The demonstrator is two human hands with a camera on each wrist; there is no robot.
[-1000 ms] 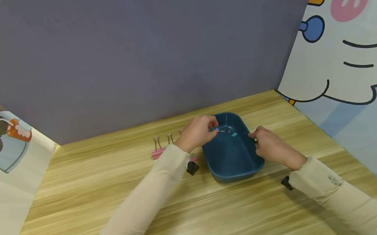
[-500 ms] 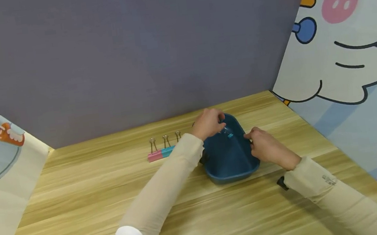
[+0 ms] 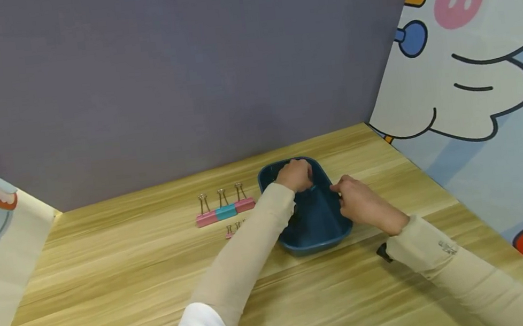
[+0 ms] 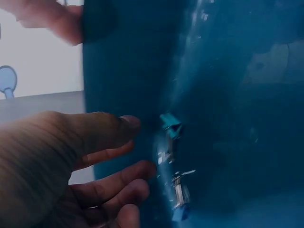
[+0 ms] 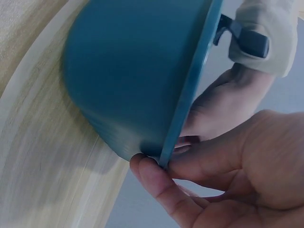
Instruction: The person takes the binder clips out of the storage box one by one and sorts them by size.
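Note:
My left hand (image 3: 296, 175) reaches down into a dark blue plastic bin (image 3: 319, 226). In the left wrist view its thumb and fingers are apart, with nothing between them. Just beyond the fingertips lie a small teal binder clip (image 4: 171, 127) and a small blue binder clip (image 4: 181, 213), both slightly blurred. My right hand (image 3: 360, 201) pinches the bin's right rim; in the right wrist view the thumb and a finger grip the rim from both sides.
Left of the bin, large binder clips in pink and teal (image 3: 225, 211) stand in a row, handles up. Smaller pink binder clips (image 3: 229, 235) sit in front, partly behind the left sleeve. A grey panel (image 3: 161, 88) rises along the table's back edge.
My left hand held a small blue binder clip above the bin a second ago; it has let it go and moved deeper inside. My right hand keeps its grip on the rim.

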